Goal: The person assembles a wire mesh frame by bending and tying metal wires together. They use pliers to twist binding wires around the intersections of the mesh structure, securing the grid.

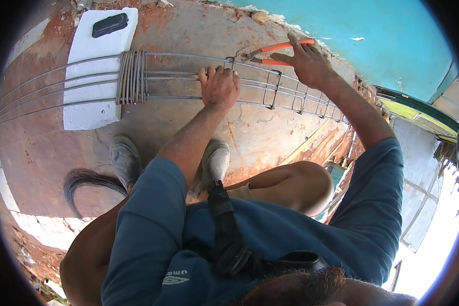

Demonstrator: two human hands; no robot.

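A long cage of steel bars [173, 54] runs across in front of me, with square stirrups [272, 91] spaced along its right part. Several more stirrups [132, 77] are bunched together left of my hands. My left hand [220, 87] is closed over the middle bars, fingers curled around them. My right hand [310, 64] holds a pair of pincers [271, 49] with orange handles, the handles spread apart between thumb and fingers. The pincers' jaws are at a thin tie wire beside the far bar, near a stirrup. Whether the jaws grip the wire I cannot tell.
A white foam block [92, 109] lies under the bars at left, with a dark case [109, 25] on it. A bundle of black tie wire [81, 178] lies by my left shoe [125, 158]. A turquoise wall [382, 46] rises at the far right.
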